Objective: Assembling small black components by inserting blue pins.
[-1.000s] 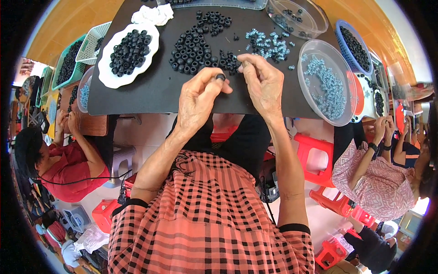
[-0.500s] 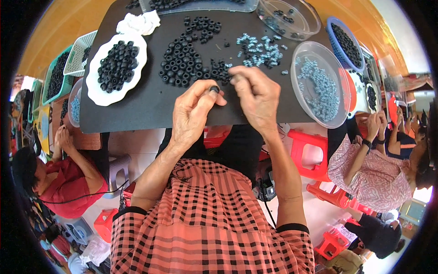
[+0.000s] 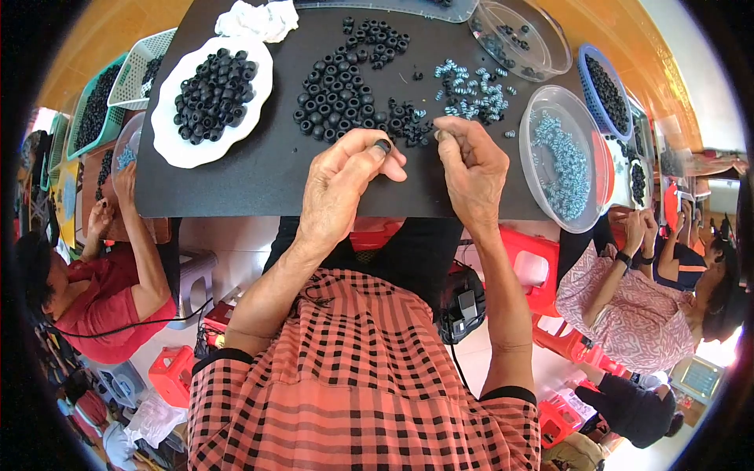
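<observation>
The left hand pinches one small black ring between its thumb and fingers, just above the near edge of the black board. The right hand is beside it, with its fingertips curled together near a tiny pale piece; I cannot tell if it holds that piece.

Right behind both hands is a loose pile of black rings. Next to that pile is a bunch of little blue-white springs. A white dish on the left is full of more black rings. On the right is a clear round bowl with more springs in it. Another clear bowl sits farther back. Green and white baskets stand at the left edge. Other people sit on both sides, away from the board.
</observation>
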Available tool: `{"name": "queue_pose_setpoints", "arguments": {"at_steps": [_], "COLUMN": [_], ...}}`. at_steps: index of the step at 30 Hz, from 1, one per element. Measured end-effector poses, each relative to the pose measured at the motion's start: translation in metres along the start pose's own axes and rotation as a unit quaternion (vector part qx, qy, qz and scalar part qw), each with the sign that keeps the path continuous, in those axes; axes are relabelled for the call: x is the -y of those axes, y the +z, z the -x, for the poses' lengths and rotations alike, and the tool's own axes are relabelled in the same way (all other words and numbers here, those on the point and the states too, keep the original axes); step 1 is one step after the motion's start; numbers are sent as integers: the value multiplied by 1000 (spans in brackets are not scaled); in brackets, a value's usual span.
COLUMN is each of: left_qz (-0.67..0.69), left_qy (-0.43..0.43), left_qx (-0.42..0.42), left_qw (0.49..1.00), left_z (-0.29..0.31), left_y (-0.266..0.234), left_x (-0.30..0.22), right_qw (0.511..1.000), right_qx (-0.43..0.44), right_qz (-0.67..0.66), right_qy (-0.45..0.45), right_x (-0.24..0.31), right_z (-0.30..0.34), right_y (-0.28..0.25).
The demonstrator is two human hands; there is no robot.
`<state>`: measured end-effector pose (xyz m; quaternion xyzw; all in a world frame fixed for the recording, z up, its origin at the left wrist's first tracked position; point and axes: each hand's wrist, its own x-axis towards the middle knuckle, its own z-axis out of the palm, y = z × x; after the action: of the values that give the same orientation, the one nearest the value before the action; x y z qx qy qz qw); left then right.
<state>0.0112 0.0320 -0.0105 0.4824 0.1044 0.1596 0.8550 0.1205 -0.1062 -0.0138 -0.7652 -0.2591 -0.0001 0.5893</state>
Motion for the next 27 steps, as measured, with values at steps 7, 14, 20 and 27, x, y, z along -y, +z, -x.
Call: {"name": "queue_pose_setpoints", "arguments": {"at_steps": [7,14,20,27], "left_qz": [-60,-103,-154,-164], "left_qy": [13,35,36,39], "left_qx": [12,16,15,21], "left_qw": [998,994,987,985], "left_z": [1,2,5,3], "left_y": [-1,2,7,7], "left_x": [0,3,-3,-3], "right_qw": [999,987,982,991], "right_qx": [21,82,87,52], "right_qz": [40,131,148,121], "right_qy": [5,-46,-73,-27], "right_x": [1,10,4,13], "right_z": [-12,-22,-20,-23], "right_y": [-7,-8,-7,-8]}}
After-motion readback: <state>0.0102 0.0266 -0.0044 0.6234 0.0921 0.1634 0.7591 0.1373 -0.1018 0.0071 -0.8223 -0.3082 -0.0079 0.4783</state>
